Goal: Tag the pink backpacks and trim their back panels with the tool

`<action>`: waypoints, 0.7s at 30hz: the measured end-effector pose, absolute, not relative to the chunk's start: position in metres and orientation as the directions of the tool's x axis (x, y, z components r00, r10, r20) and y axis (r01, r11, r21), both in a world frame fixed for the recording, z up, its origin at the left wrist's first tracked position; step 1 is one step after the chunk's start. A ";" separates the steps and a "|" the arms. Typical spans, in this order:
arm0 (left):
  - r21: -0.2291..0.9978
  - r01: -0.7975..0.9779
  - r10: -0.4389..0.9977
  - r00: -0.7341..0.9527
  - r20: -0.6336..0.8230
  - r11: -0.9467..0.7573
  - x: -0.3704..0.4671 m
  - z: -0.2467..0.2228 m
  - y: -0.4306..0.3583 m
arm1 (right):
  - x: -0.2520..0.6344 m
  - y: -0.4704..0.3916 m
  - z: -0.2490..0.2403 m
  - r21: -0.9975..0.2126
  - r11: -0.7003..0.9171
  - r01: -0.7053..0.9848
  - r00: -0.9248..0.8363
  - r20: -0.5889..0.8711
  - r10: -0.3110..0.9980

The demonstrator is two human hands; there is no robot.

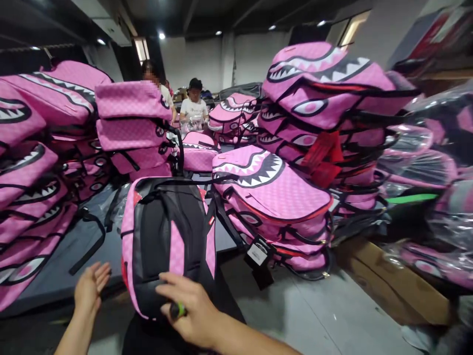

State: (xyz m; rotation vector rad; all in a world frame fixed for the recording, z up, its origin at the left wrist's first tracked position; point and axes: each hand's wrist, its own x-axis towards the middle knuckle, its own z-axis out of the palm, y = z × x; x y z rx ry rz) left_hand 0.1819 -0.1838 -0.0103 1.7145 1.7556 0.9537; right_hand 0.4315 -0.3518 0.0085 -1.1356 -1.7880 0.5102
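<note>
A pink and black backpack [155, 236] stands in front of me with its dark padded back and straps facing me. My right hand [192, 310] is over its lower part, thumb and fingers curled round a small black and yellow-green tool [178, 309] whose working end I cannot make out. Left of the backpack, my left hand [90, 286] is held out with its fingers apart and nothing in it, not touching the bag. To the right lies a stack of pink backpacks [273, 192] with shark-mouth prints, a black and white hang tag [257, 251] dangling from it.
The grey table [84, 246] bears tall piles of pink backpacks [22, 162] at left and a higher pile [314, 98] at right. A cardboard box [395, 281] and plastic-wrapped bags [417, 167] are at far right. Behind, a person in a white shirt [194, 108] and another person are present.
</note>
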 end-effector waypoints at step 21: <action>-0.211 0.375 0.331 0.919 0.214 -0.903 0.376 0.027 -0.145 | 0.528 -0.295 -0.022 -0.723 0.124 -0.680 0.405 -0.228 0.885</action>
